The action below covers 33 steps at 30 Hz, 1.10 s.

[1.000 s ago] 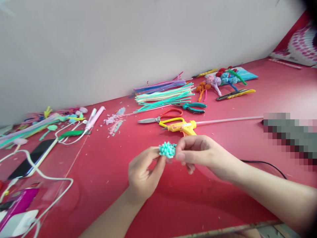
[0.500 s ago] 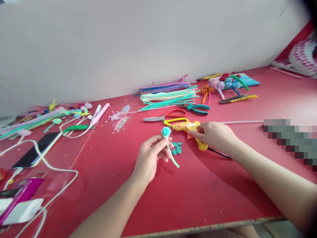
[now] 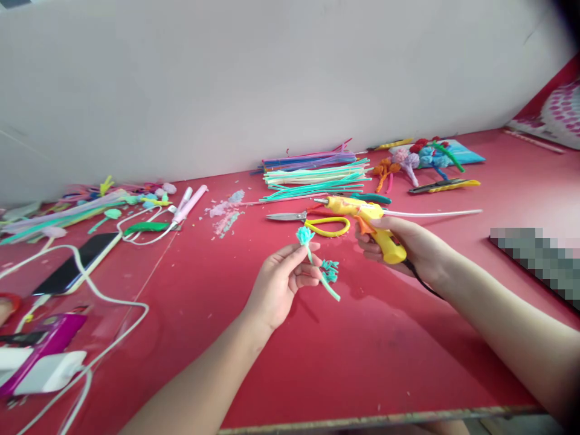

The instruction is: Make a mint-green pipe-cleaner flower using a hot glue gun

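Between the thumb and fingers of my left hand is a small turquoise pipe-cleaner flower, its pale green stem slanting down to the right. My right hand grips a yellow glue gun by its handle, raised off the table, the nozzle pointing left. A long glue stick sticks out of the gun's back. Behind the left hand lie turquoise pipe-cleaner bits. Scissors with red and yellow handles lie just beyond the flower, and pliers are partly hidden behind the gun.
Bundles of pipe cleaners lie by the wall. Finished pipe-cleaner flowers and a yellow cutter are at the back right. On the left are a phone, a pink stick-shaped device and white cables. Fluffy scraps lie left of the scissors.
My right hand has lifted the glue gun from the table, and its handle now sits in the palm. The flower has tilted slightly in my left hand. The view has shifted a little.
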Each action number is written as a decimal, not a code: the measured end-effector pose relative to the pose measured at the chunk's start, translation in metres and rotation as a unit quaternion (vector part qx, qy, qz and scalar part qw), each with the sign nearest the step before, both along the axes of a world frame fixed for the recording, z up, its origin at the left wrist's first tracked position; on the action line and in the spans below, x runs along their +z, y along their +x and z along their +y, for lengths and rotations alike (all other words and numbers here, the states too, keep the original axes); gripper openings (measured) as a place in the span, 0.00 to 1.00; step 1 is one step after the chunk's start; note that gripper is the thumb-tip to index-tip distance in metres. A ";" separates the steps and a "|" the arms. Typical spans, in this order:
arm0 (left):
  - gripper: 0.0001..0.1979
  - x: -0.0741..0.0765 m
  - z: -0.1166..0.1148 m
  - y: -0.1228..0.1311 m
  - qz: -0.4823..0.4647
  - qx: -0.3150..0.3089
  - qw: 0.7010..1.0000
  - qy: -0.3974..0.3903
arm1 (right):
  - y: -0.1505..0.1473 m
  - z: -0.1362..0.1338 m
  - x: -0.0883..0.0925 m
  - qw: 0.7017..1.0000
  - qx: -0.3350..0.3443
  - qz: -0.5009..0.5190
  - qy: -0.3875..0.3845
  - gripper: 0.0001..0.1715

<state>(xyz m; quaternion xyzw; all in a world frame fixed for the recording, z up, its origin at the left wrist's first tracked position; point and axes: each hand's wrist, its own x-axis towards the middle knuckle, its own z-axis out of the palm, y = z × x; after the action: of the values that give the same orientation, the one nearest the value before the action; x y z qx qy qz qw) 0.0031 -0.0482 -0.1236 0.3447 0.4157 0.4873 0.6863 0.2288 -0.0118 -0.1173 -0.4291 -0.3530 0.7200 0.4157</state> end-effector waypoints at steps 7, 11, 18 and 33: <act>0.04 -0.001 0.000 -0.001 0.016 0.001 0.999 0.031 | -0.006 -0.012 0.006 0.994 0.058 -0.025 0.095 0.04; 0.04 -0.002 0.003 -0.002 0.022 0.048 0.998 0.036 | -0.008 -0.020 0.006 0.988 0.053 -0.055 0.134 0.10; 0.04 -0.001 0.005 -0.001 0.022 0.087 0.996 0.019 | -0.015 -0.031 0.005 0.944 0.064 -0.215 0.242 0.21; 0.05 -0.002 0.002 -0.001 0.029 0.084 0.996 0.022 | -0.022 -0.032 0.003 0.914 0.053 -0.316 0.250 0.24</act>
<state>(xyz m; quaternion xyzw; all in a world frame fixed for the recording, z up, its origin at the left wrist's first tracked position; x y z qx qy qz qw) 0.0026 -0.0458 -0.1255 0.3378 0.4518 0.5420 0.6228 0.2068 -0.0439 -0.1146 -0.4970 -0.6569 0.4557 0.3373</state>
